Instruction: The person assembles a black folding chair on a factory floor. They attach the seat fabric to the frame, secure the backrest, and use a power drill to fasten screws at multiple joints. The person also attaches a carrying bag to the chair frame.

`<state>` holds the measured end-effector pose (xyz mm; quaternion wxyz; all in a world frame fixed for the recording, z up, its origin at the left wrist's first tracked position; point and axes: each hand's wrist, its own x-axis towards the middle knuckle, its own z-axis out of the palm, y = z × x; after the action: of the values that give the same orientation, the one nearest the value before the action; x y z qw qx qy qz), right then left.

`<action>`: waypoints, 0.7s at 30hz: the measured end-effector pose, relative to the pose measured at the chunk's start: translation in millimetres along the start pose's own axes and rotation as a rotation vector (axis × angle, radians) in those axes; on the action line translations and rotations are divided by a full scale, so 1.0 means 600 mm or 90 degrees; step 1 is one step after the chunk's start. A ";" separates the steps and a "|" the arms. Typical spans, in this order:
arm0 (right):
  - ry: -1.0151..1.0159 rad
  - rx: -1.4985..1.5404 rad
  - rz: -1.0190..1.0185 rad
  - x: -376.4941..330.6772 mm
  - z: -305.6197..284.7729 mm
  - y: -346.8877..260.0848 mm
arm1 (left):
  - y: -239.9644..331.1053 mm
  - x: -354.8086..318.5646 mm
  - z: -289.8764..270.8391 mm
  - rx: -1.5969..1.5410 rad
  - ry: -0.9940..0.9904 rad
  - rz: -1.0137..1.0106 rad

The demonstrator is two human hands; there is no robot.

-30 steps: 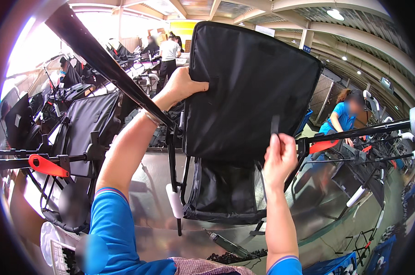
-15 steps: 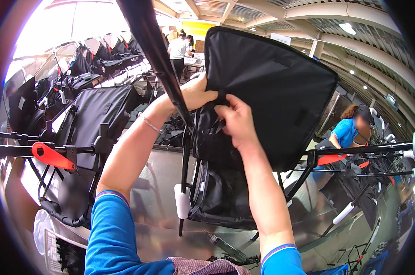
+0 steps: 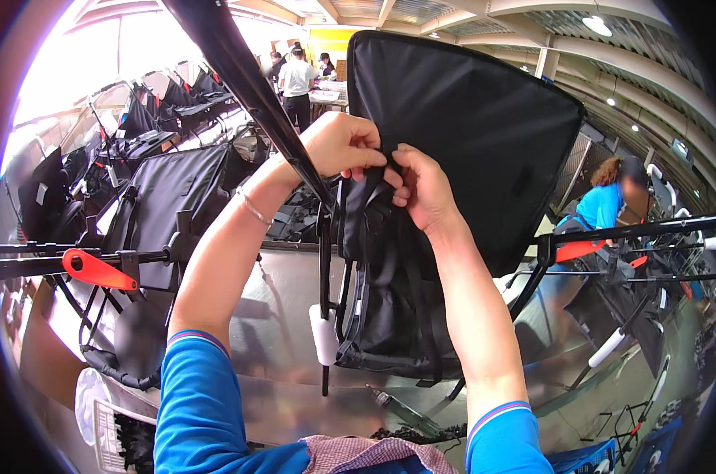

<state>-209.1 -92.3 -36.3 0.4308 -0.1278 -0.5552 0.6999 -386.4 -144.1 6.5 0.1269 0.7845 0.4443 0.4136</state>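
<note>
A large black fabric panel [image 3: 476,142], part of a stroller seat, stands upright before me. At its left edge my left hand [image 3: 342,146] is closed, thumb and fingers pinching black strap-like fabric [image 3: 378,186]. My right hand [image 3: 427,189] is closed on the same fabric from the right, the fingertips of both hands nearly meeting. What lies right between the fingertips is hidden. Below them hangs the black seat fabric [image 3: 393,316] with loose straps. A black frame tube [image 3: 251,103] slants down in front of my left forearm. A white sleeve [image 3: 322,336] covers a lower tube.
Another black seat [image 3: 168,205] stands left, beside a tube with a red lever [image 3: 99,268]. More strollers [image 3: 137,110] line the back left. A co-worker in blue [image 3: 603,205] bends over frames at the right. A tool [image 3: 405,415] and a white basket [image 3: 105,430] are low in view.
My left hand has come out from the panel's edge, its fingers now showing in front. My right hand has turned, its palm side more visible. The co-worker at right has shifted slightly.
</note>
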 end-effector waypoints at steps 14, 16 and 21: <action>0.271 -1.340 -0.310 -0.166 -0.098 -0.134 | -0.257 -0.131 -0.017 0.497 0.520 -0.323; 0.263 -1.397 -0.341 -0.145 -0.091 -0.132 | -0.276 -0.157 -0.013 0.447 0.511 -0.397; 0.224 -1.326 -0.398 -0.079 -0.091 -0.122 | -0.298 -0.243 0.040 0.475 0.580 -0.375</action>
<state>-111.3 -90.3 -4.6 0.3434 -0.3803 -0.8123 -0.2785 -512.7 -154.6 -188.2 -0.2466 0.3675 0.7634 0.4705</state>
